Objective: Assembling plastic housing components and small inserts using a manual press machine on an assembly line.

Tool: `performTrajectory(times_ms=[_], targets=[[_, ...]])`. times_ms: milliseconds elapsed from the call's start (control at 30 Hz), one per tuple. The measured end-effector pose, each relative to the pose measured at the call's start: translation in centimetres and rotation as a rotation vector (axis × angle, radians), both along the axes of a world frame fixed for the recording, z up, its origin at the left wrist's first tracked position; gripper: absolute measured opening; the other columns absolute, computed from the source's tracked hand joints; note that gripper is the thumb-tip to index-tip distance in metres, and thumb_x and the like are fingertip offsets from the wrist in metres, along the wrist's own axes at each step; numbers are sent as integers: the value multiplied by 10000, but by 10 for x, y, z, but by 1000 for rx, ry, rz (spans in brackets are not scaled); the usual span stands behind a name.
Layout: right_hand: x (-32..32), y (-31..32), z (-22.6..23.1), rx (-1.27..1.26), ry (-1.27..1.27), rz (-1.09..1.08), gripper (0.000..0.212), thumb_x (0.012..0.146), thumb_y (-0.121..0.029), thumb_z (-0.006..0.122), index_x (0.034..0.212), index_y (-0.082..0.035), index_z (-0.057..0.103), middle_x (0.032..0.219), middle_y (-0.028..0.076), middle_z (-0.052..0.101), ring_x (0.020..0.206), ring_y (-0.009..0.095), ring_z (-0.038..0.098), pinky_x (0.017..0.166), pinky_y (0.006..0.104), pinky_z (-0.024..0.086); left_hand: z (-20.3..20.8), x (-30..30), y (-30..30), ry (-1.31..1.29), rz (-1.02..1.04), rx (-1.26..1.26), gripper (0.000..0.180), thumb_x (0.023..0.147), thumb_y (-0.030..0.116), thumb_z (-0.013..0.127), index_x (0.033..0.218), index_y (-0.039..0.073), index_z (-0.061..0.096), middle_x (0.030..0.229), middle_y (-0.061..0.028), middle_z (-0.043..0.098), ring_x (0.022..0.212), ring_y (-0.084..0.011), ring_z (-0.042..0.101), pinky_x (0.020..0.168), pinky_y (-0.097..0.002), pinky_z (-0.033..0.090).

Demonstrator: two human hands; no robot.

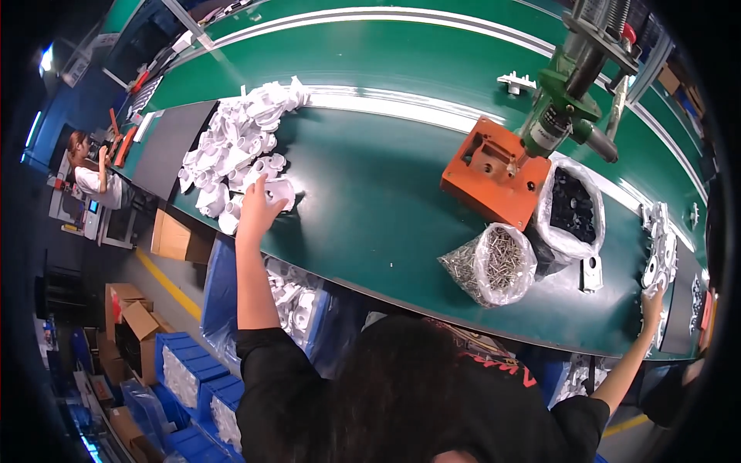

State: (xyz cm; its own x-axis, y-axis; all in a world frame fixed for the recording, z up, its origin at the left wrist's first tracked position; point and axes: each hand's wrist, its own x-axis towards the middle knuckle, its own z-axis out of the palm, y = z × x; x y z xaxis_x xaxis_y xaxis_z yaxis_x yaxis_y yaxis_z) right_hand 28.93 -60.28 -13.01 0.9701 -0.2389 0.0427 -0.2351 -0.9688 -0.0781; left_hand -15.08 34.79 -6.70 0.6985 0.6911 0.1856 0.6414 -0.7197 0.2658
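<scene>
To the left, a heap of white plastic fittings [235, 143] covers part of the green workbench. My left hand [261, 207] reaches to the heap's near right side, its thumb and fingers curled round a white plastic fitting [281, 190]. Far to the right, my right hand [653, 303] is at the lower end of a row of white plastic parts [659, 251]. Its fingers close on a white part there, partly hidden. Between my hands stands a green press [549, 116] above an orange fixture block [491, 170].
A clear bag of metal screws [505, 262] and a bag of black parts [573, 208] stand by the fixture. A single white part [591, 274] lies beside them. Blue bins [189, 370] and cardboard boxes [143, 320] fill the lower left. Another person [96, 177] works at far left.
</scene>
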Motion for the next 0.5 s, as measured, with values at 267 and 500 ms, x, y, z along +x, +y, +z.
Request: performTrajectory(times_ms=[267, 500], targets=[[-23, 50, 10, 311, -330, 311, 660, 798, -227, 690, 1361, -80, 380, 1189, 181, 562, 1061, 289, 547, 907, 374, 414, 14, 15, -13, -301, 69, -89, 242, 842, 189, 623, 962, 21, 498, 885, -139, 567, 829, -279, 577, 723, -401, 453], [-38, 96, 38, 814, -538, 178, 530, 896, -287, 613, 1297, 4, 423, 1169, 134, 571, 1062, 180, 534, 887, 294, 419, 43, 67, -81, -1002, -136, -1111, 153, 918, 176, 514, 855, 85, 409, 815, -39, 528, 707, -102, 556, 611, -261, 488]])
